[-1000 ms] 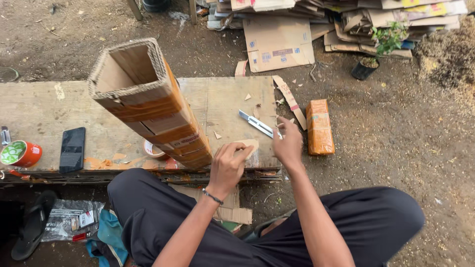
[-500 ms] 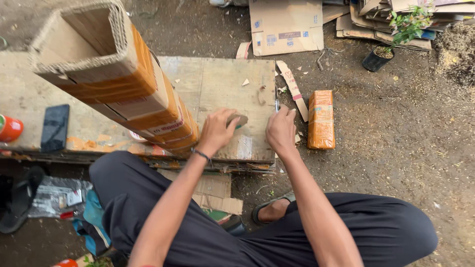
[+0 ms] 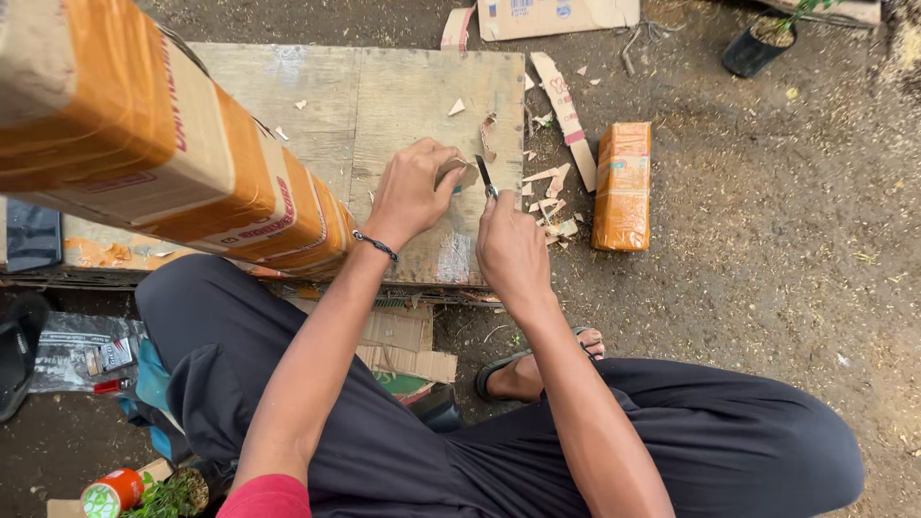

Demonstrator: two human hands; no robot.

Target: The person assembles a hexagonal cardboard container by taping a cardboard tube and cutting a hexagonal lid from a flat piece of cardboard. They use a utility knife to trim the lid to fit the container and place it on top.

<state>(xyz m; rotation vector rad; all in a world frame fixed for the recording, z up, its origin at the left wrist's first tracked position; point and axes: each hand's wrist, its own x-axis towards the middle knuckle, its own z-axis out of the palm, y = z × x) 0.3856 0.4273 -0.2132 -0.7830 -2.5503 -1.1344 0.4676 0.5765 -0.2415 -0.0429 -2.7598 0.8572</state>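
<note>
One small cardboard piece (image 3: 459,176) sits pinched in the fingers of the left hand (image 3: 411,195), held just above the right end of the wooden desk (image 3: 403,96); it is too small and too covered to tell which way its long side runs. One knife blade (image 3: 486,177) rises from the right hand (image 3: 510,251), whose fingers are closed round the handle. The blade's long axis runs up and slightly left, away from the person, and its tip reaches the right edge of the cardboard piece. Both hands are close together, nearly touching.

Several pale cardboard scraps (image 3: 549,203) lie just right of the hands on the ground, with a few more chips on the desk. One long cardboard strip (image 3: 566,120) lies beyond them, pointing away from the person. One orange wrapped block (image 3: 622,185) lies right of the scraps, its long axis also running away from the person. One tall cardboard tube with orange bands (image 3: 163,163) leans over the left of the desk. One flat cardboard sheet (image 3: 556,16) lies at the top, and one dark pot (image 3: 753,48) stands at the upper right.
</note>
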